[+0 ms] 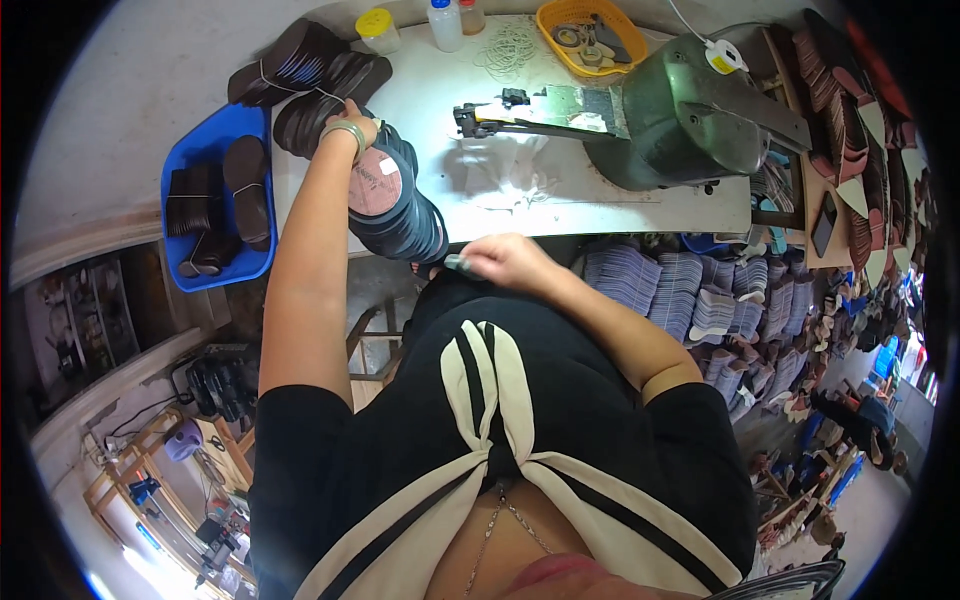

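Glasses (826, 572) sit below the left hand (360, 120), touching soles (300, 122), grip unclear, and the right hand (513, 263), pinching a pale object (453, 262).

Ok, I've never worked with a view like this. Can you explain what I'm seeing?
There's no robot: these are a person's two bare hands, in one picture from a fisheye camera on their head, looking down; straight edges bend. The left hand reaches dark stacked pieces on the white table; its grip is unclear. The right hand is blurred, in front of the body, with a small pale thing at its fingertips. Also on the table: a green machine, a yellow basket and a yellow-lidded jar. A blue tub is at left.
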`<state>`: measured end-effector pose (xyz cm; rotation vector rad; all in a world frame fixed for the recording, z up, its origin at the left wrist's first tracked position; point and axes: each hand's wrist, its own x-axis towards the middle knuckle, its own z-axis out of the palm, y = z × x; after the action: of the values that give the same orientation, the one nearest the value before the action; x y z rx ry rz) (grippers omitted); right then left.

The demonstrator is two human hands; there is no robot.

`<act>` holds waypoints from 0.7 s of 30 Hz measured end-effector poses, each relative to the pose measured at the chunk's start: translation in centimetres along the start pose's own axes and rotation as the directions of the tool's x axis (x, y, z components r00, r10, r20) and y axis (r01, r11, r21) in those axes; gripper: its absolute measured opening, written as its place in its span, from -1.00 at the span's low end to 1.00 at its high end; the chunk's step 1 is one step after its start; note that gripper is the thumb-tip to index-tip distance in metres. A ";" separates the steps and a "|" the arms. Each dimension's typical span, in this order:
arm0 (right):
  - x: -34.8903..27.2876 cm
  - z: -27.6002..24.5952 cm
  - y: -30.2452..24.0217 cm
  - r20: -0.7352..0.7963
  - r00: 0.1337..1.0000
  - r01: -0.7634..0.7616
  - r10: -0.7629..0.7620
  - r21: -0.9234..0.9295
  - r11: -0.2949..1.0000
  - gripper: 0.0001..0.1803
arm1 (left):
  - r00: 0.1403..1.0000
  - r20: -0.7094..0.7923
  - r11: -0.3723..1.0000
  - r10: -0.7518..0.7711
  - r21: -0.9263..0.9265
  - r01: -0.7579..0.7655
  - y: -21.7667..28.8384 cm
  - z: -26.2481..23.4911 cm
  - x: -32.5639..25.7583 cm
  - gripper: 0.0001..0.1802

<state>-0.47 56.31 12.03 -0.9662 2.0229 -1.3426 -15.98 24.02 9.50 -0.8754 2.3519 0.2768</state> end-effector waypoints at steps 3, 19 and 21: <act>-1.8 -1.7 7.3 -0.243 0.942 -0.235 0.234 0.024 0.972 -0.80 | 0.997 -0.070 0.997 -0.018 0.069 0.023 1.1 1.2 -1.7 -0.12; 7.2 1.8 3.2 -0.269 0.963 0.032 -0.026 0.019 0.999 -0.31 | 0.980 -0.102 -0.136 0.171 -0.988 -0.079 -13.4 11.2 -6.5 -0.03; 9.6 3.5 0.6 -0.207 0.978 0.015 -0.003 0.055 0.998 -0.16 | 0.969 0.072 -0.119 0.235 -0.988 0.102 -14.5 13.2 -6.2 -0.06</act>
<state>-3.88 46.90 9.83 -0.8416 2.1205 -1.5525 3.34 21.28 3.01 -1.1771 1.4801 2.3905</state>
